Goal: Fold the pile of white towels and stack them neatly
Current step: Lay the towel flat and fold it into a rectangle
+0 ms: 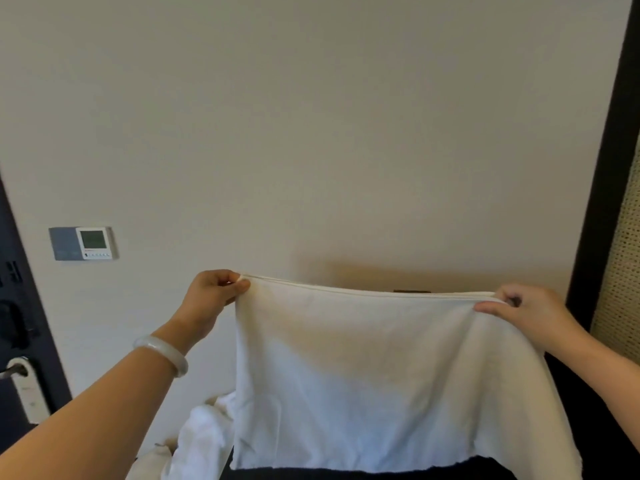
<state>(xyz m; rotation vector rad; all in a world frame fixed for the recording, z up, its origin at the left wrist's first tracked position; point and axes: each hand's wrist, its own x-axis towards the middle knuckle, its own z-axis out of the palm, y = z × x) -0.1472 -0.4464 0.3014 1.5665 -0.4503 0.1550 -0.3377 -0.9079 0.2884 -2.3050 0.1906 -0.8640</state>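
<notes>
**A:** What's at the far left?

**B:** A dark door (24,289) with a metal lever handle (14,370) on a pale plate. Beside it, on the cream wall (311,116), there's a grey control panel (83,243) with a small greenish screen.

**A:** And the person's arms?

**B:** The left forearm reaches up from the lower left corner and wears a pale bangle (162,355) at the wrist. Below it, at the bottom edge, lies a rumpled pile of white towels (204,434).

**A:** What is the left hand doing?

**B:** The left hand (214,292) pinches the upper left corner of a white towel (363,375) between thumb and curled fingers.

**A:** Where is that towel?

**B:** It's held up in the air in front of the wall. Its hemmed top edge is stretched nearly level between both hands, and the cloth hangs down flat. The lower hem ends just above a dark surface (381,475), and the right side drapes lower than the left.

**A:** Is there anything behind it?

**B:** A small dark strip (412,291) shows just over the top edge. It may be a fixture on the wall, but I can't tell.

**A:** And the right hand?

**B:** The right hand (523,308) grips the upper right corner. The thumb is laid along the front of the cloth and the fingers are curled behind it.

**A:** What's at the far right?

**B:** A tall dark frame (606,202), then a tan woven panel (623,271) at the edge.
</notes>
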